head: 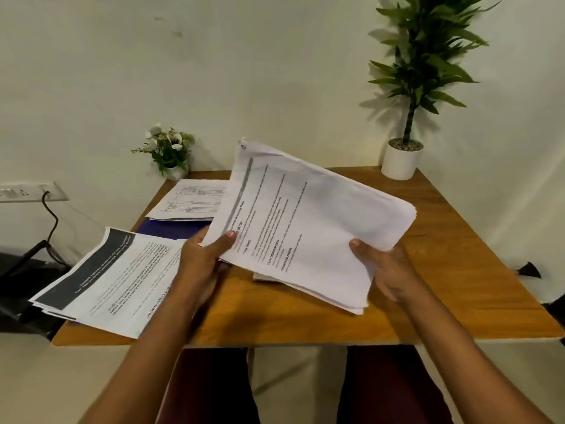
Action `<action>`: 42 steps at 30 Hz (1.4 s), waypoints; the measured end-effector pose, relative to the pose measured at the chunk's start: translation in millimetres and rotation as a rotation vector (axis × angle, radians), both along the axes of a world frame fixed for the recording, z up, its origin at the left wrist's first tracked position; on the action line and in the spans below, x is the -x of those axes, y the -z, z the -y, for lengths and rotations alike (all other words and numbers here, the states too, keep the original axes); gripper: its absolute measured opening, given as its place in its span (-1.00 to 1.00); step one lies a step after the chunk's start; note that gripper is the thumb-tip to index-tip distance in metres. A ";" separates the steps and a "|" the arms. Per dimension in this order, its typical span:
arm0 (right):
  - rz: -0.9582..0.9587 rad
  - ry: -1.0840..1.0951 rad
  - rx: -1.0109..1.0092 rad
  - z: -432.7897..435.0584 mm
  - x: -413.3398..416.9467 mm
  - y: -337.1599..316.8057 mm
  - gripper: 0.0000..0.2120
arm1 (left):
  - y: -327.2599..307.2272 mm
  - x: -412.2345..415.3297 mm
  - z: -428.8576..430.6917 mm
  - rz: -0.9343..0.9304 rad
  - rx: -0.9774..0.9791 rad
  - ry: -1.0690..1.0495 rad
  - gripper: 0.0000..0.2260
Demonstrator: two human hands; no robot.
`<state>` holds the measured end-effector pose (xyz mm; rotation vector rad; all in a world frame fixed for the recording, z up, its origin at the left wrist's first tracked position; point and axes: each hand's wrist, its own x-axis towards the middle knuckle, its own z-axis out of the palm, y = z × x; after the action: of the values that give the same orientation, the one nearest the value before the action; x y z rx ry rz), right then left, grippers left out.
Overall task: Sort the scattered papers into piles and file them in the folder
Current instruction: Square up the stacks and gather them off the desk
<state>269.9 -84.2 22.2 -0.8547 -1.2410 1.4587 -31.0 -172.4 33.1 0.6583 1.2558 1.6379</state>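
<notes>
over the bench (443, 270) middle, i hold the paper stack (305, 234) lifted, left hand (201, 264) and right hand (385, 270) gripping opposite ends, fingers (229, 235) pinching it. risk: sheets look loosely squared; a slack grip or steeper tilt could spill them across the bench. long axis runs left to right across me, header end pointing left

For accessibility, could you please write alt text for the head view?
A left hand and a right hand hold a stack of papers above a wooden table. A near pile and a far pile lie left over a blue folder; a potted plant stands behind.
</notes>
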 end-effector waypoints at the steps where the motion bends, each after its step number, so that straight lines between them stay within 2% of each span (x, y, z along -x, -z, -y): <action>1: 0.047 0.003 -0.029 -3.1 -6.9 -3.4 -0.57 | -5.1 12.4 0.2 -0.088 0.025 0.055 -0.68; 4: 0.164 -0.023 -0.083 -8.0 -17.0 -9.7 -0.49 | -15.5 20.8 3.0 -0.401 0.119 0.233 -0.72; 6: 0.237 -0.046 -0.123 -4.9 -16.0 -12.4 -0.55 | -16.6 11.3 4.8 -0.495 0.146 0.253 -0.76; 12: 0.281 0.077 -0.160 0.5 -14.6 -19.5 -0.62 | -9.0 -11.5 12.2 -0.473 0.023 0.061 -0.84; 16: 0.299 0.055 -0.101 13.0 -15.9 5.8 -0.64 | 21.6 -19.9 24.5 -0.469 0.090 0.072 -0.85; 19: 0.245 0.040 -0.003 27.1 -14.2 23.8 -0.54 | 39.7 -26.3 33.8 -0.459 0.092 0.072 -0.82; 25: 0.261 0.083 -0.052 29.0 -12.8 19.0 -0.60 | 43.9 -25.0 33.5 -0.494 0.075 0.050 -0.70; 29: 0.320 0.046 -0.036 33.4 -10.0 26.8 -0.62 | 52.6 -28.4 33.1 -0.544 0.103 0.035 -0.83; 32: 0.319 0.036 -0.045 30.2 -10.2 30.6 -0.61 | 57.2 -26.5 30.1 -0.554 0.101 0.002 -0.82; 36: 0.360 0.022 -0.022 27.9 -11.6 41.2 -0.65 | 55.4 -27.6 28.3 -0.594 0.129 0.040 -0.69; 39: 0.278 0.064 0.025 17.8 -11.0 38.6 -0.72 | 50.3 -24.8 24.8 -0.505 0.134 0.026 -0.73; 42: -0.130 0.113 0.166 13.9 -6.2 32.2 -0.66 | 44.8 -33.7 22.6 -0.330 0.086 -0.071 -0.74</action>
<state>276.1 -98.1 -9.9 -0.9106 -0.9703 1.5161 2.6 -195.1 -11.7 0.8637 1.5934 1.5643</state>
